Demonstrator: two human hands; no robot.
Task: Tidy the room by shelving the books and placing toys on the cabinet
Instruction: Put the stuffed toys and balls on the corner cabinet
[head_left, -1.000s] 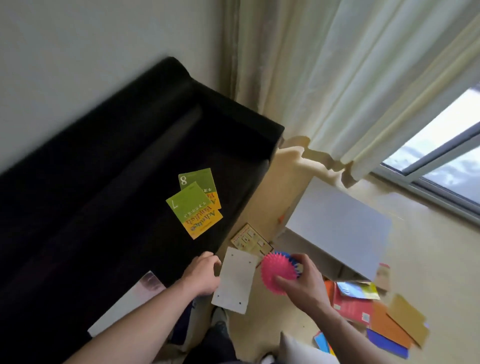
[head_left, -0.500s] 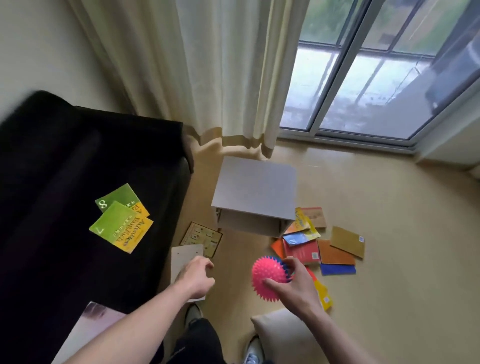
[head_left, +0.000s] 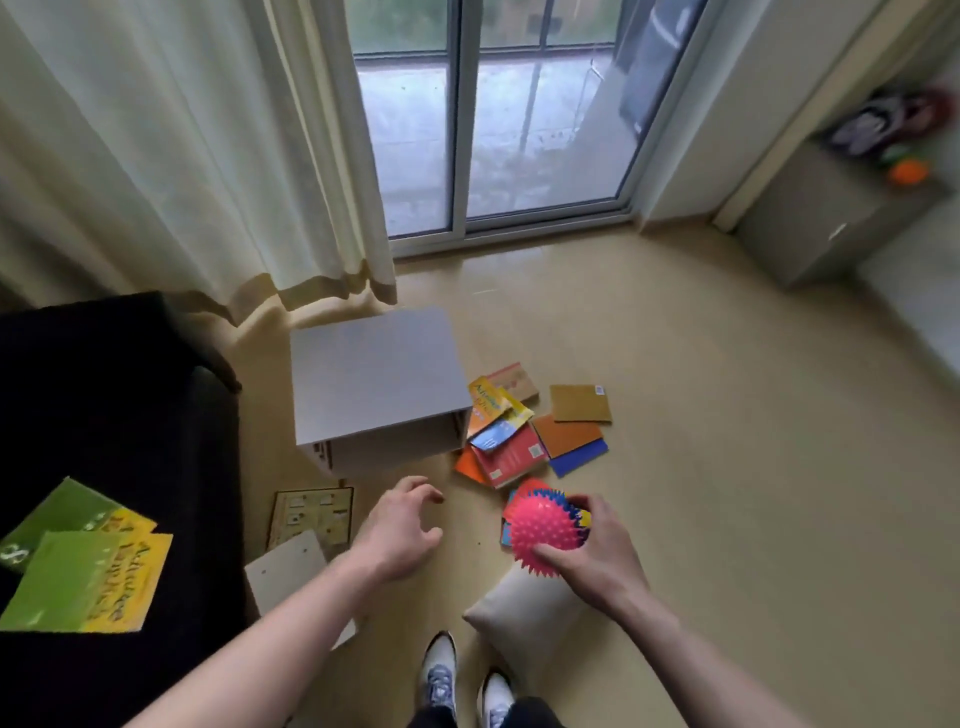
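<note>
A pink spiky ball (head_left: 543, 535) is held in the right hand (head_left: 597, 556), whose fingers (head_left: 584, 505) are curled round it with the thumb beneath; a blue part of the same toy, or a second one behind it, shows at its far edge, and which it is cannot be told. The left hand (head_left: 400, 530) hangs over the floor (head_left: 727, 467) with its fingers loosely curled and spread, holding nothing.

The task is judged to be at an early stage. A scatter of thin books (head_left: 519, 431) is left lying on the floor just beside a low grey shelf unit (head_left: 374, 374), overlapping one another in red, orange, blue and tan. Inside the unit nothing can be made out from this angle. Two green and yellow books (head_left: 78, 566) are left on the black sofa (head_left: 119, 415). A printed board (head_left: 311, 514) and a plain white panel (head_left: 288, 571) lie on the floor between sofa and shelf unit, and a beige cushion (head_left: 524, 613) lies by the person's shoes (head_left: 462, 675). The grey cabinet (head_left: 821, 208) stands well apart at the far right; blurred items, one of them orange (head_left: 908, 170), are already on top, so some toys appear to have been placed.

On the nearer sofa book part of a title can be read, seemingly "Advance English"; an "8" is printed on the book beneath it. A similar yellow cover in the floor pile bears writing too small to be read.
</note>
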